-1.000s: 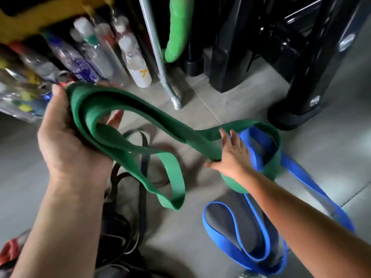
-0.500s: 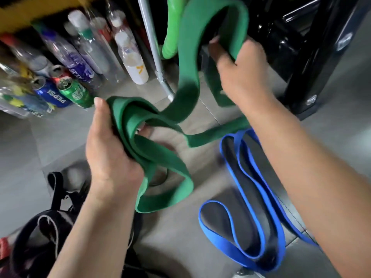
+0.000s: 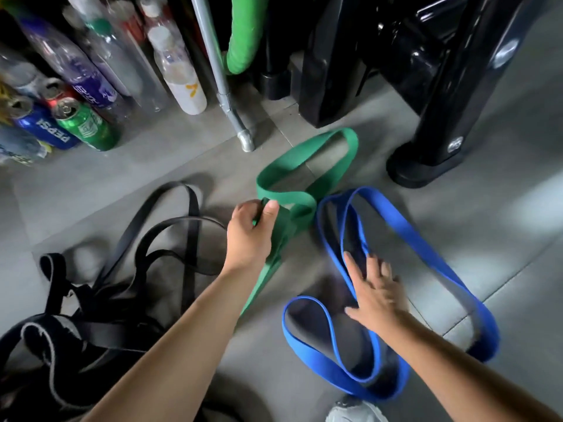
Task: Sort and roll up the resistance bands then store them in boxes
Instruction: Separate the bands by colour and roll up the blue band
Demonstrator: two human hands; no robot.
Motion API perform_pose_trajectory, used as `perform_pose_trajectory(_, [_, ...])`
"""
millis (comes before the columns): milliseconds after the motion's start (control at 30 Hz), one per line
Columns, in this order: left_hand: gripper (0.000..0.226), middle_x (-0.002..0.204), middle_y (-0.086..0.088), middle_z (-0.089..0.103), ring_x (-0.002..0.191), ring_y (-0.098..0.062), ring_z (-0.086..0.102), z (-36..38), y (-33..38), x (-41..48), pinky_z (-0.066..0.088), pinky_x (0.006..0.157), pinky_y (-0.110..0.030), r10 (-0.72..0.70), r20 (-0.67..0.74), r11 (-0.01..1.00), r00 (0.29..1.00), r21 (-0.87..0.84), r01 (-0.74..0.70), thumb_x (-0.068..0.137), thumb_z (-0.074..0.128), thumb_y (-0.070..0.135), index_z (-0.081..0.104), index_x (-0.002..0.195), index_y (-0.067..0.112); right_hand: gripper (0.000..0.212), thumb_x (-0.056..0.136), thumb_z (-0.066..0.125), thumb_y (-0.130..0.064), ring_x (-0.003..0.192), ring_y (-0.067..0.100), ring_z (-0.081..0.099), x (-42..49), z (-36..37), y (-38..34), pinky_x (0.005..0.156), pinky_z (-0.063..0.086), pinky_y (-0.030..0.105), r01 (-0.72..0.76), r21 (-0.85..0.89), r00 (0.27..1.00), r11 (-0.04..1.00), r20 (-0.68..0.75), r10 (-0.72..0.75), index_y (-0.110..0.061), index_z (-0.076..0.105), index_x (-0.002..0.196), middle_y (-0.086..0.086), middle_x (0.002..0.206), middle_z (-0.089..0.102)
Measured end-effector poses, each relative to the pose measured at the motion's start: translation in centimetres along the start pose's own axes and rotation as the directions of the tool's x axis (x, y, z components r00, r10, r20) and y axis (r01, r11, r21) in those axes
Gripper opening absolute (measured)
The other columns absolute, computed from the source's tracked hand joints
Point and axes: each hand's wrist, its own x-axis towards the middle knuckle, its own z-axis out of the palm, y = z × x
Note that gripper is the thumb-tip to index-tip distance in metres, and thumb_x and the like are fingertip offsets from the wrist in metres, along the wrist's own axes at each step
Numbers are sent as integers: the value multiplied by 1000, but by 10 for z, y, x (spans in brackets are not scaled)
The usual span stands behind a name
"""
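- The grey tiled floor (image 3: pixel 122 184) carries every band.
- The long blue rubber resistance band (image 3: pixel 426 252) lies in loose loops at the right (as it did half a second ago).
- The wide green rubber resistance band (image 3: pixel 289 197) has come down. Its far loop now rests on the floor just beside the blue one.
- The thin black bands (image 3: pixel 192 239) lie tangled at the left.
- The left hand (image 3: pixel 249 233) still grips the green band, thumb and fingers curled round it.
- The right hand (image 3: pixel 377 296) has let go of the green band. Its straight fingers are spread over the blue band.

Dim, motion-blurred, wide-angle edge distortion.
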Motion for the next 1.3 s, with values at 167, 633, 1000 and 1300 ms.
perform_pose_trajectory(167, [42, 60, 1, 25, 56, -11, 24, 0, 35, 15, 21, 51, -29, -10, -86, 985, 996, -173, -5, 92, 56, 35, 32, 62, 16, 71, 85, 59, -34, 107, 36, 57, 13, 1, 30, 83, 46, 38, -329, 362, 944, 872, 92, 317, -13, 23, 142, 22, 124, 51])
perform_pose_trajectory(633, [85, 158, -9, 1, 143, -34, 7, 13, -35, -3, 18, 115, -47, -349, 458, 549, 817, 807, -218, 83, 57, 55, 11, 149, 26, 79, 75, 69, -44, 114, 42, 46, 27, -28, 51, 92, 40, 49, -125, 352, 924, 928, -299, 238, 0, 39, 134, 25, 126, 49])
perform_pose_trajectory(1000, [43, 126, -2, 48, 124, -24, 39, -7, -82, -58, 42, 97, -40, -354, 476, 570, 805, 792, -218, 87, 52, 51, 51, 116, 18, 78, 11, 88, -33, 47, 23, 57, -8, 38, 21, 47, 45, 26, 402, -164, 914, 901, 18, -405, -12, 65, 82, 3, 59, 59])
perform_pose_trajectory(1300, [90, 154, 6, 9, 142, -15, 8, -16, -30, -141, 18, 115, -33, -94, 690, 586, 718, 622, -520, 78, 65, 52, 13, 148, 26, 12, 43, 53, -23, 46, 20, 52, -61, -9, 15, 47, 40, 23, 787, -137, 573, 601, -197, -795, -22, 46, 53, -5, 49, 48])
